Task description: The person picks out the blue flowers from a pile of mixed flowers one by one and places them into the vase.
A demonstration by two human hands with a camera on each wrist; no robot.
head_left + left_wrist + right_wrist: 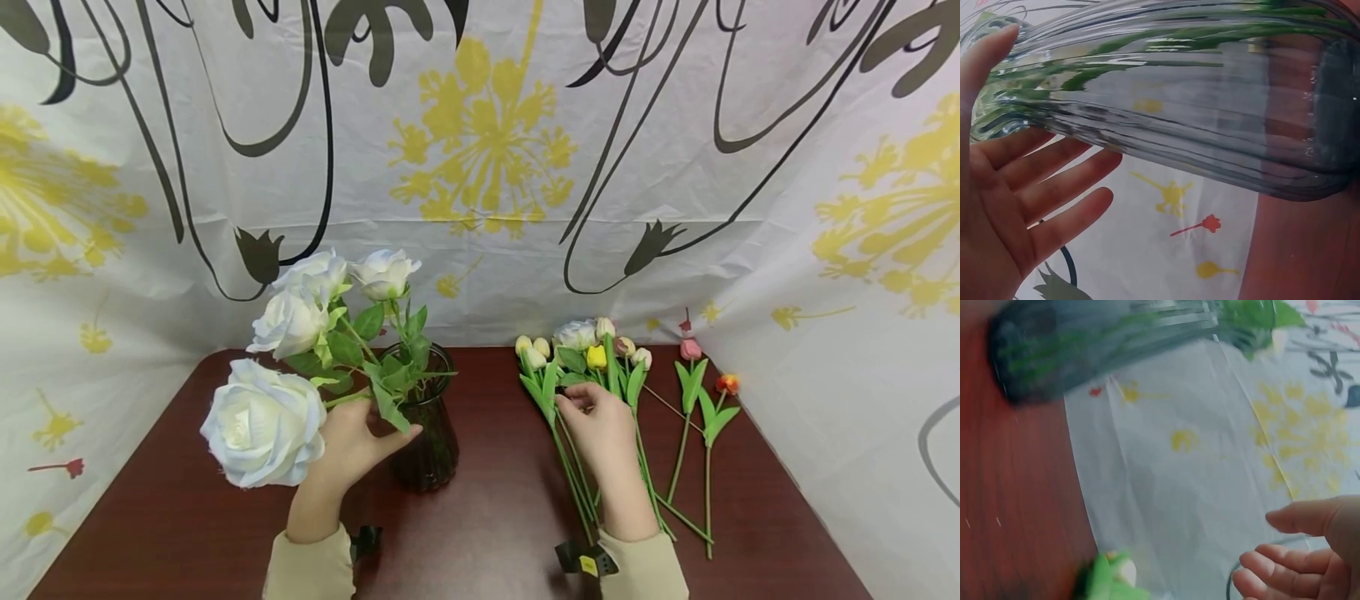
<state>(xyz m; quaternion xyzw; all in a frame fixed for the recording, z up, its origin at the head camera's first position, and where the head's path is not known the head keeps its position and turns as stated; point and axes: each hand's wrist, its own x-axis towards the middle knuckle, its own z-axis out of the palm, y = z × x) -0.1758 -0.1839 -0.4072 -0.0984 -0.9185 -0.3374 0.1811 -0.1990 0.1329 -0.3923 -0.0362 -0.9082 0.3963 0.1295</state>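
I see the left hand [351, 442] at the left side of the vase [427, 450], fingers loosely extended, thumb spread wide, gripping nothing; whether its fingertips touch the glass I cannot tell. White roses [264, 423] stand in the vase, leaning out to its left over that hand. Well right of the vase, my right hand [603, 425] hangs over the tulips [596, 358], thumb and slightly bent fingers apart, nothing between them. The tulips lie on the worktop [495, 517].

1 glass vase [429, 450]; 5 pale roses [266, 425]; 1 yel. tulip [596, 357]; 1 pink tulip [691, 349]; 1 orange tulip [727, 383]; approx. 6 pale tulips [535, 358], exact no. unclear; 2 hands [347, 446].
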